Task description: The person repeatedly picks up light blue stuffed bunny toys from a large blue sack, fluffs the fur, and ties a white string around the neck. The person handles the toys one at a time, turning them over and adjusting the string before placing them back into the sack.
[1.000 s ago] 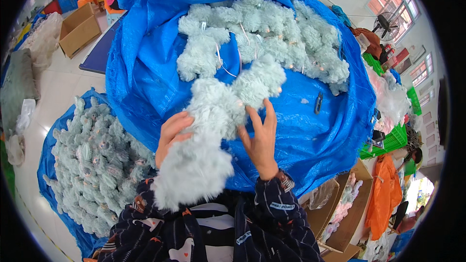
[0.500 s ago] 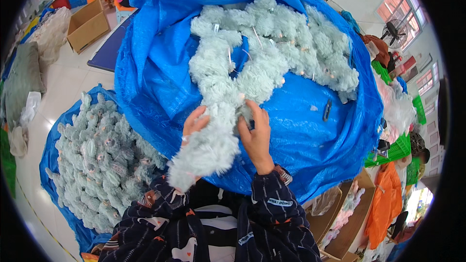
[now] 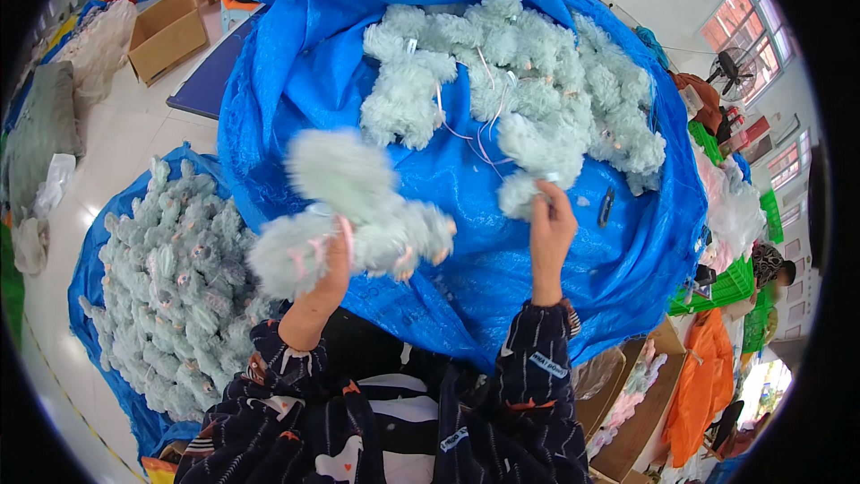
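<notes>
My left hand (image 3: 331, 276) is closed around a fluffy mint-green plush toy (image 3: 345, 175), lifted over the near left edge of the blue tarp (image 3: 466, 255). Motion smears the toy; a pink ribbon and pale orange tips show on it. My right hand (image 3: 551, 235) pinches the lower end of another mint-green plush toy (image 3: 536, 148) that lies on the tarp. Thin pink ribbons (image 3: 484, 148) trail beside that one. More such plush toys (image 3: 408, 81) lie in a row across the far part of the tarp.
A heap of similar plush toys (image 3: 175, 278) sits on a second blue sheet at lower left. A small dark tool (image 3: 606, 207) lies on the tarp, right of my right hand. Beyond are a cardboard box (image 3: 167, 36), a green crate (image 3: 730, 287) and an orange bag (image 3: 703, 385).
My left hand has swung left, lifting a plush toy away from the others. My right hand has moved right and now pinches another plush toy.
</notes>
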The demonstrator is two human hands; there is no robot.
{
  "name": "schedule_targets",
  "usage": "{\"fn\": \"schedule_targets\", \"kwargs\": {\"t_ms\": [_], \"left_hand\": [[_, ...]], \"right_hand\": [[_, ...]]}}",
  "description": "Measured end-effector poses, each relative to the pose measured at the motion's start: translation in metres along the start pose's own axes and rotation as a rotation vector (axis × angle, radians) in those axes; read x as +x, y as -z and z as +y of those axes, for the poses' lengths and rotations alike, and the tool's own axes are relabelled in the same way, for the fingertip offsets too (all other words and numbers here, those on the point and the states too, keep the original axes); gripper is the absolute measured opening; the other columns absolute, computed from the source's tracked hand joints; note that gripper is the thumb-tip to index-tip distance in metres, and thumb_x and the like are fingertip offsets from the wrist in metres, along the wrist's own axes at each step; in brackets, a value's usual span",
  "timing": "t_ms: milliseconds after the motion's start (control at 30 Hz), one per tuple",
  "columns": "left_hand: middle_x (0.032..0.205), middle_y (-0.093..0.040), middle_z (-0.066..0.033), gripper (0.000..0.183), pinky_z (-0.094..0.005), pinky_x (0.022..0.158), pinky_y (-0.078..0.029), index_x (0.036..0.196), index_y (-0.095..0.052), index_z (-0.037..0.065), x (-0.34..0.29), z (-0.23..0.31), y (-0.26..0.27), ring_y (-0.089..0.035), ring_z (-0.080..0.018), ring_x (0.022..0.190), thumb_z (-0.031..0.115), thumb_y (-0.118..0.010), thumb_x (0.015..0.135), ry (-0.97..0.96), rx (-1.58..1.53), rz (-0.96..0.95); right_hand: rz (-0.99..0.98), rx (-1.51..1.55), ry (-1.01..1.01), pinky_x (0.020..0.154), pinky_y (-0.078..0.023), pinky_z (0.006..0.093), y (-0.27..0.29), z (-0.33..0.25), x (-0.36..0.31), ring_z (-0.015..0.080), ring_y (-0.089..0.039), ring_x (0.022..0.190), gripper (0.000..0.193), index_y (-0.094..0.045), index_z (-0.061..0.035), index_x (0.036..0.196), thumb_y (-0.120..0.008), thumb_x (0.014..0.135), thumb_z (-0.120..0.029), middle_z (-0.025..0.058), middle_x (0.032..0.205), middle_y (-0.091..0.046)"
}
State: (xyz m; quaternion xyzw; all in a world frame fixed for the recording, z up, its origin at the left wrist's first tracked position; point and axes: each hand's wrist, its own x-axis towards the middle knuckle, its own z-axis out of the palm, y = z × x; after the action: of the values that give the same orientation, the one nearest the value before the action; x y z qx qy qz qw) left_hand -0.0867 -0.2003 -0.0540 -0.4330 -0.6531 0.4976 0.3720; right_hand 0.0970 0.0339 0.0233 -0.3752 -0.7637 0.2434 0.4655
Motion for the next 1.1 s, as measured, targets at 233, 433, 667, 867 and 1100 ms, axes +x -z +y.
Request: {"fn": "schedule_targets", "kwargs": {"t_ms": [233,433,667,867,1100], "left_hand": [[0.098,-0.055,-0.0072,0.037,-0.0306,0.077,-0.045,0.115,-0.052,0.011,0.013,-0.003,0.027,-0.055,-0.0176,0.08,0.005,-0.052,0.078,0.183,-1.867,0.663],[0.106,-0.054,-0.0051,0.034,-0.0282,0.078,-0.042,0.115,-0.049,0.002,0.017,-0.018,0.061,-0.051,-0.0141,0.093,0.013,-0.056,0.084,-0.218,-3.112,-0.043],[0.133,-0.032,-0.0111,0.102,-0.0329,0.099,-0.026,0.133,-0.02,-0.003,0.008,0.009,0.031,-0.032,-0.0198,0.121,0.043,-0.074,0.059,-0.806,-3.269,-0.827],[0.129,-0.036,-0.0092,0.078,-0.0294,0.098,-0.027,0.132,-0.024,-0.001,-0.021,0.027,0.04,-0.035,-0.0169,0.117,0.02,-0.067,0.071,-0.967,-3.328,-0.946],[0.128,-0.038,-0.0087,0.058,-0.0284,0.094,-0.031,0.131,-0.027,-0.002,-0.016,0.02,0.062,-0.037,-0.0152,0.114,0.011,-0.054,0.081,-0.868,-3.29,-0.771]], "right_hand": [[-0.385,0.202,0.032,0.088,-0.037,0.0336,0.005,-0.058,-0.056,0.0236,-0.05,0.102,0.034,-0.053,0.0,0.108,-0.062,0.076,-0.008,0.0149,0.106,-0.055],[-0.43,0.744,-0.504,0.077,-0.043,0.0265,-0.02,-0.066,-0.104,0.0127,-0.053,0.087,0.023,-0.055,0.0011,0.101,-0.055,0.085,-0.015,0.0058,0.096,-0.058],[-0.324,1.041,-0.869,0.08,-0.044,0.0299,-0.017,-0.064,-0.091,0.017,-0.053,0.091,0.042,-0.047,0.0005,0.117,-0.042,0.091,-0.032,0.0102,0.104,-0.055],[-0.296,1.196,-0.899,0.08,-0.046,0.0319,-0.018,-0.048,-0.089,0.0202,-0.053,0.096,0.046,-0.034,-0.0073,0.13,-0.042,0.091,-0.031,0.0154,0.114,-0.05],[-0.303,0.854,-0.58,0.089,-0.037,0.0298,-0.009,-0.033,-0.073,0.018,-0.045,0.107,0.046,-0.035,-0.0024,0.128,-0.049,0.088,-0.02,0.0137,0.12,-0.047]]}}
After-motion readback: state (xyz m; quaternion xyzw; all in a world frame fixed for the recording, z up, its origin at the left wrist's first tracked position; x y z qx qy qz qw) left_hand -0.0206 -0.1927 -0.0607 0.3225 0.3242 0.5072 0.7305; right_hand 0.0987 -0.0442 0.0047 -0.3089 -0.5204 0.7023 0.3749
